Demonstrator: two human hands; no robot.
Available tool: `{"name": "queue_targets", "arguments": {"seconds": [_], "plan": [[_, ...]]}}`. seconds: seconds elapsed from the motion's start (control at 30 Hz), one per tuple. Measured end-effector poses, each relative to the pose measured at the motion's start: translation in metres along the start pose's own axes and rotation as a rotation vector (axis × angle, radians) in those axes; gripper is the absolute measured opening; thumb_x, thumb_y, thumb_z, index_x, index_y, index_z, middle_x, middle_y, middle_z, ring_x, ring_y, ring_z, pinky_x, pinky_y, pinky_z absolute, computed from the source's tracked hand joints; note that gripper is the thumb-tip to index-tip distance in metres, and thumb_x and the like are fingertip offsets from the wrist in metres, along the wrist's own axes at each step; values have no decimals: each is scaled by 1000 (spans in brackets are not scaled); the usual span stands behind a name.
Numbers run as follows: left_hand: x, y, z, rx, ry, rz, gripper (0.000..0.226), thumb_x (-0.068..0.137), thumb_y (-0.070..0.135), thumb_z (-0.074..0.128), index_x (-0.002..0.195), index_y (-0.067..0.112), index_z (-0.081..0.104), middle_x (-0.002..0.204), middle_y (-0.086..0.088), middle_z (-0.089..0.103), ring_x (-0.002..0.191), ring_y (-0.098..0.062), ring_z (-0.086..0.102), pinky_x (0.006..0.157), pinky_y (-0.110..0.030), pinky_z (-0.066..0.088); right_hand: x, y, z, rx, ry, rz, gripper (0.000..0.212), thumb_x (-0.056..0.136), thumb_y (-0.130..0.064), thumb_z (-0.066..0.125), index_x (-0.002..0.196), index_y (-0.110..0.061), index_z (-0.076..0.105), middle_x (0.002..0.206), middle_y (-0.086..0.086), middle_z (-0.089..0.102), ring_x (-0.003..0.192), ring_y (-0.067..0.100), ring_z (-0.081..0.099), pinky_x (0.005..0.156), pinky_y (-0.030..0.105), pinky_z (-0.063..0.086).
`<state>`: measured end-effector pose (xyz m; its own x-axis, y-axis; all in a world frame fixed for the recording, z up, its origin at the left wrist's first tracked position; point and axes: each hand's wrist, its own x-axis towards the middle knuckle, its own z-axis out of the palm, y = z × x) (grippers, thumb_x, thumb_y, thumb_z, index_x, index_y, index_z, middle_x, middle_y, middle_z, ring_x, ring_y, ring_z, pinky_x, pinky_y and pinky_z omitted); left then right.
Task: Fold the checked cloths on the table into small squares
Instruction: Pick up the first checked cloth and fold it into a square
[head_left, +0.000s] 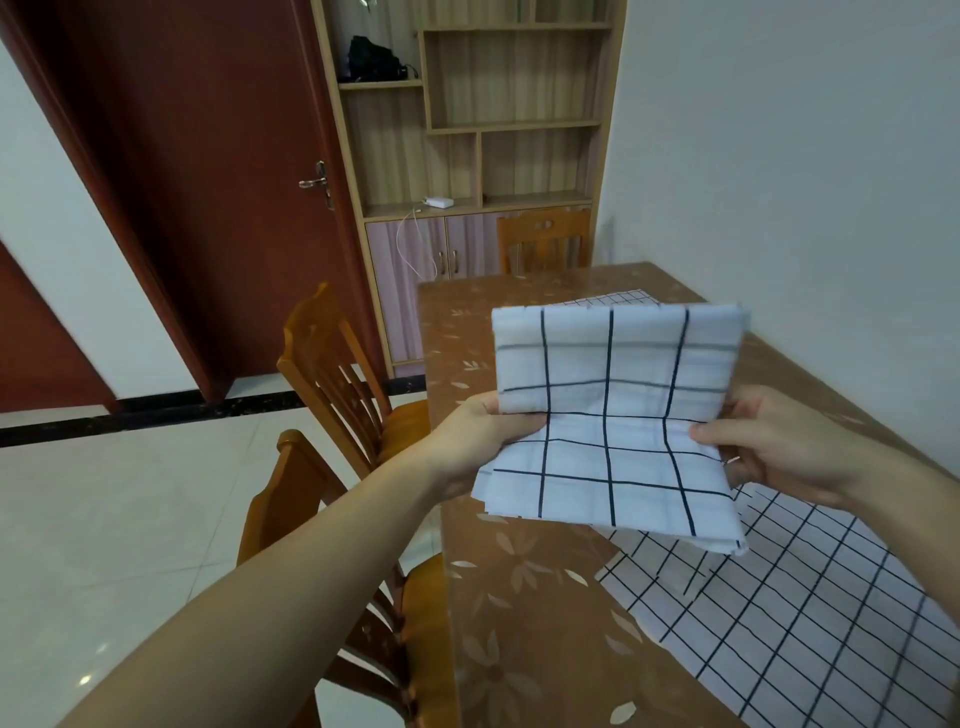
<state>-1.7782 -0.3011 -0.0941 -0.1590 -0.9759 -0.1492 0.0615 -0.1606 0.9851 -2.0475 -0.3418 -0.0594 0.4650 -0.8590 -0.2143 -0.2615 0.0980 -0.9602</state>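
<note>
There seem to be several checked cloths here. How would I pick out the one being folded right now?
Start at the brown flower-patterned table on the right of the room. Above its near half, a left hand and a right hand hold up the folded cloth by its side edges. It is off the table and has large squares, while the flat cloth lying under it has a finer grid.

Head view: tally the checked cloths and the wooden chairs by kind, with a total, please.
Checked cloths: 3 – the folded cloth pinched by the left hand and right hand, a spread cloth on the table, and a cloth edge behind the held one.
Wooden chairs: 3 – near, middle, far.
Total: 6
</note>
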Motion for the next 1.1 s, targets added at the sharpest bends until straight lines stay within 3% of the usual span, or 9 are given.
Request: {"name": "queue_targets", "arguments": {"seconds": [0.13, 0.27, 0.43, 0.57, 0.7, 0.83, 0.97, 1.03, 1.1], "plan": [[3, 2, 1, -61, 84, 34, 24, 97, 4, 53, 95, 17, 73, 93, -4, 75, 81, -15, 73, 65, -28, 60, -5, -7, 9, 26, 83, -59, 29, 95, 13, 37, 87, 5, 64, 44, -2, 60, 32, 2, 51, 33, 11, 39], [8, 3, 1, -199, 101, -61, 27, 101, 23, 52, 123, 17, 66, 114, -12, 73, 107, -31, 70, 89, -45, 58, -3, -6, 9, 47, 182, -106, 31, 97, 11, 34, 84, 2, 61, 34, -6, 48, 26, 1, 40, 29, 10, 31], [2, 5, -1, -277, -13, -267, 55, 97, 63, 33, 116, 21, 65, 104, -11, 76, 91, -29, 75, 71, -41, 62, 1, -4, 2, 48, 264, -169, 34, 95, 11, 36, 77, -1, 62, 44, -7, 59, 36, 2, 53, 36, 11, 40], [-3, 9, 2, -119, -104, -274, 28, 97, 35, 56, 116, 16, 62, 91, -7, 75, 61, -13, 70, 50, -20, 58, 6, 1, -3, -22, 275, -216, 35, 95, 12, 37, 76, -1, 63, 50, -10, 62, 41, 0, 55, 40, 13, 44], [5, 6, -1, -57, -104, -175, 23, 97, 11, 59, 120, 13, 60, 98, -10, 70, 52, -6, 55, 47, -14, 48, 8, 3, -8, -5, 221, -185, 37, 94, 12, 33, 75, -2, 62, 47, -9, 57, 39, 1, 51, 39, 11, 41], [6, 8, -7, 77, -142, -107, 23, 98, 10, 57, 120, 15, 59, 96, -6, 72, 50, -6, 51, 53, -15, 46, 5, 1, -14, -6, 114, -145, 39, 83, 17, 33, 71, -6, 61, 92, 8, 69, 62, 7, 60, 57, 24, 45], [4, 14, -6, 270, -279, -80, 22, 98, 12, 58, 120, 15, 60, 110, -10, 71, 61, -11, 53, 55, -15, 47, 7, -7, -4, -232, 4, -156, 21, 98, -21, 48, 102, -17, 69, 106, -2, 74, 90, 13, 69, 75, 30, 47], [5, 15, -1, 365, -335, -82, 25, 97, 14, 60, 121, 12, 60, 110, -8, 71, 70, -16, 54, 57, -16, 47, 7, -12, 12, -408, -56, -165, 27, 90, -44, 50, 97, -29, 72, 90, -14, 74, 81, 3, 68, 74, 24, 46], [5, 16, 3, 436, -383, -82, 28, 96, 15, 61, 124, 8, 59, 110, -7, 71, 76, -16, 59, 60, -17, 49, 11, -13, 24, -466, -69, -184, 44, 85, -59, 55, 79, -18, 70, 68, -9, 60, 64, 9, 56, 69, 25, 41]]}}
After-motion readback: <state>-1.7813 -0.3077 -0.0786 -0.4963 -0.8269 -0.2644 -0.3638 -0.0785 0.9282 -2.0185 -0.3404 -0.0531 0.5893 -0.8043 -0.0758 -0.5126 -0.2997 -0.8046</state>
